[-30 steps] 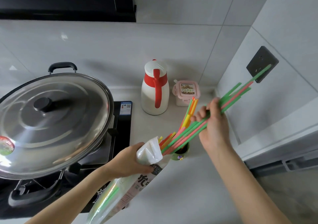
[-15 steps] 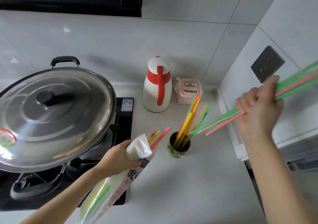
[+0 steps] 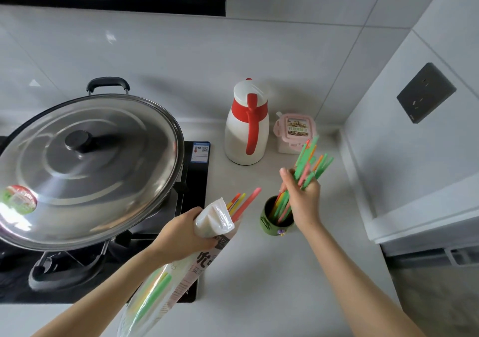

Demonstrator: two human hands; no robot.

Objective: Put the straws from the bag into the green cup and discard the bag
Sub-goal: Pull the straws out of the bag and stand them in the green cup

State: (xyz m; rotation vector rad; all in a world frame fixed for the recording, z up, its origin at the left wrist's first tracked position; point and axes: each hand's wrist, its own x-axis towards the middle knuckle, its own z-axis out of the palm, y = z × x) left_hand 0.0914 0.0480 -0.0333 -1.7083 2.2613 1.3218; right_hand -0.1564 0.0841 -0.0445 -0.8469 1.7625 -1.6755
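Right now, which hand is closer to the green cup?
The right hand. It grips a bunch of straws standing in the green cup, just above the rim. The left hand is off to the cup's left, holding the bag.

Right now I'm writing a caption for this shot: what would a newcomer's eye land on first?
Probably the bright straws bunched in the right hand, their lower ends in the green cup mid-counter. Next, the big steel lid on the wok at left, over the stove. Then the left hand gripping the bag, a few straws poking from its mouth.
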